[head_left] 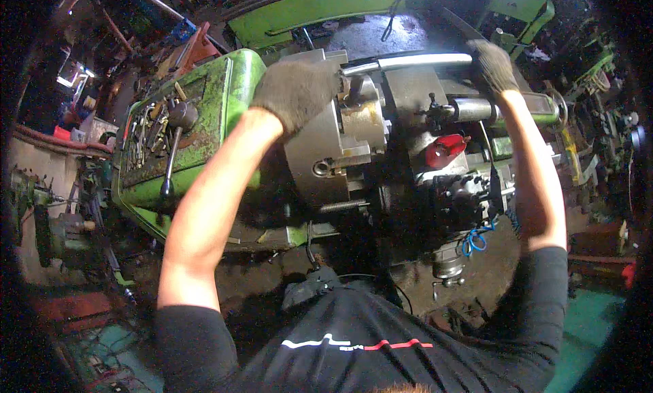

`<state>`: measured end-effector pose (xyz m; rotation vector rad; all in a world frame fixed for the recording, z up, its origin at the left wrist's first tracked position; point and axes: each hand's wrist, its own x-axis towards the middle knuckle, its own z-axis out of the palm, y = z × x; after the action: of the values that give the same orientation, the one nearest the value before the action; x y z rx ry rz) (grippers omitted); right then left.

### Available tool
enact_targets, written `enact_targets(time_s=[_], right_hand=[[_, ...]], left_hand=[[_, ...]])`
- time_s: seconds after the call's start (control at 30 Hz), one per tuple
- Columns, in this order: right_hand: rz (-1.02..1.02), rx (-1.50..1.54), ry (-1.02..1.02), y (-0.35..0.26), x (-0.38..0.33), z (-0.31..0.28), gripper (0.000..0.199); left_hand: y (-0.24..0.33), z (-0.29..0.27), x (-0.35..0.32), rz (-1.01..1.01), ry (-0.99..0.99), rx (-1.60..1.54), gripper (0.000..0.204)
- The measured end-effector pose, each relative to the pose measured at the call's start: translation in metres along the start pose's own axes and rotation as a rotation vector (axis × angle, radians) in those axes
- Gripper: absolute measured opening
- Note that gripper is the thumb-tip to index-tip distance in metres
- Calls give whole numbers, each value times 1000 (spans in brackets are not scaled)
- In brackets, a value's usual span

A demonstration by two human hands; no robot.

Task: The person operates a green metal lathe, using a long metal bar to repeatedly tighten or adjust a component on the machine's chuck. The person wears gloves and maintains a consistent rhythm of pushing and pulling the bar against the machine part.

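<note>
I stand over a green metal lathe. My left hand (298,90), in a grey work glove, rests on top of the large steel chuck (333,145) at the near end of a long shiny metal bar (408,61). My right hand (491,66), also gloved, is closed around the far end of that bar. The bar lies roughly level above the chuck and seems to enter it at the left, though the join is hidden by my left glove. A round steel workpiece (476,109) sticks out to the right of the chuck jaws.
The green headstock top (224,87) holds several wrenches and a chuck key (173,145). A red-topped part (445,148) and the dark tool post (462,196) sit right of the chuck. More green machines stand behind, with clutter on the floor at both sides.
</note>
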<state>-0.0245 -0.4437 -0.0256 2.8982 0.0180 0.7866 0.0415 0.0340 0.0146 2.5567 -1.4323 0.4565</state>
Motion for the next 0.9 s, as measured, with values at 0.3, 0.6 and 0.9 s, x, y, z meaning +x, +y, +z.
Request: enact_targets(time_s=[0.3,0.6,0.9], right_hand=[[-206,-116,-102,-52,70,-28,29],[-207,-118,-83,-147,179,-28,18],[-233,96,6,-231,280,39,23]], left_hand=[[33,5,-41,-474,-155,99,37],[105,19,-41,-580,-92,147,26],[146,64,-25,-721,279,-354,28]])
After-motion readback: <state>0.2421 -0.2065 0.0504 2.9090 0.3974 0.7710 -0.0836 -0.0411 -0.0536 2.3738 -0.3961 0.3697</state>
